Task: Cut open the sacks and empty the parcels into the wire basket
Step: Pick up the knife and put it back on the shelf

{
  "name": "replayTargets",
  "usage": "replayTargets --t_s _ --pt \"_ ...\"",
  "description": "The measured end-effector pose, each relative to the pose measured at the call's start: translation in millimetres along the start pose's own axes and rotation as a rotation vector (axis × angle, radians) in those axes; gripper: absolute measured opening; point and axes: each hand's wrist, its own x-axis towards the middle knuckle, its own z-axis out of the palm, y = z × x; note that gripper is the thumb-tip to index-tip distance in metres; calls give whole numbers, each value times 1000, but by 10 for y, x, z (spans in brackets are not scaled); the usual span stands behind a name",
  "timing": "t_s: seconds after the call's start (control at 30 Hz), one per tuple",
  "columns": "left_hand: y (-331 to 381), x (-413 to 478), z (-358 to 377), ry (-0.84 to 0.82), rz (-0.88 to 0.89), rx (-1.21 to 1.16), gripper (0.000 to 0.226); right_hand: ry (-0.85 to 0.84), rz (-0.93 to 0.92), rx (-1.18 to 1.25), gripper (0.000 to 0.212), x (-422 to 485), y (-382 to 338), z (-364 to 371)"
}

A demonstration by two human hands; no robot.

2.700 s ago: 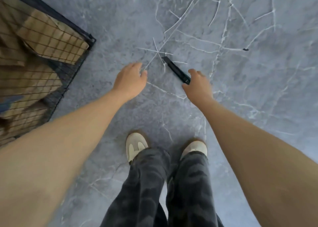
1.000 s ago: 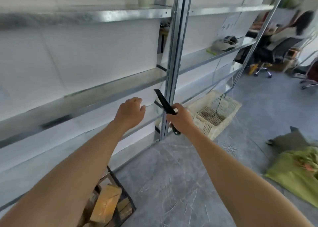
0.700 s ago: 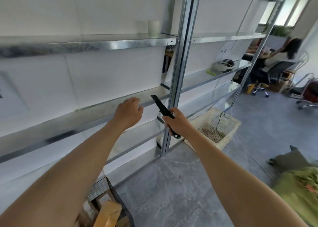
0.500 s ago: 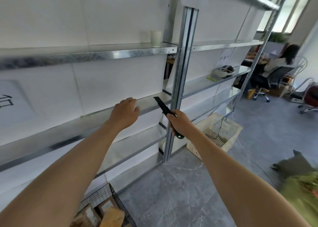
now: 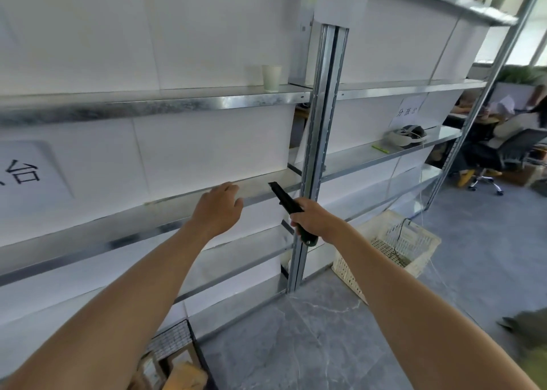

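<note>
Standing at the metal shelving point(image 5: 207, 104) with the black cutter point(image 5: 285, 198) clamped in the right hand point(image 5: 313, 219), fist wrapped tight round the handle and the business end poking up and left past the thumb. Can't tell whether any blade is slid out. Holding nothing in the left hand point(image 5: 217, 209), just loose spread fingers hovering a bit left of the cutter tip, right up by a shelf edge, though can't say if touching. Spotting the wire basket point(image 5: 170, 335) way down and left of the grip, by the left elbow, with brown parcels point(image 5: 185, 373) already sitting inside. Guessing the sack is that blurry green-grey lump point(image 5: 525, 329) on the floor, far down to the right of the grip and well apart from both hands, so probably nothing being cut right now. Worrying mostly about that empty hand so near the tip: one careless swing across while turning could nick fingers, given an extended blade. Could also clip the steel upright point(image 5: 318, 153) just behind the fist. Worth minding the white plastic crate point(image 5: 393, 247) low to the right of the grip when heading for the sack, plus slicing too deep and gashing whatever's inside.
</note>
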Motion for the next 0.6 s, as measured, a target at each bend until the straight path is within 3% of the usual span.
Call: replayTargets --t_s 0.4,0.6 --pt "592 305 433 16 -173 42 46 -230 -74 -14 63 454 387 -818" --pt "656 458 595 -1 -230 66 45 -263 -82 -33 71 781 531 -915"
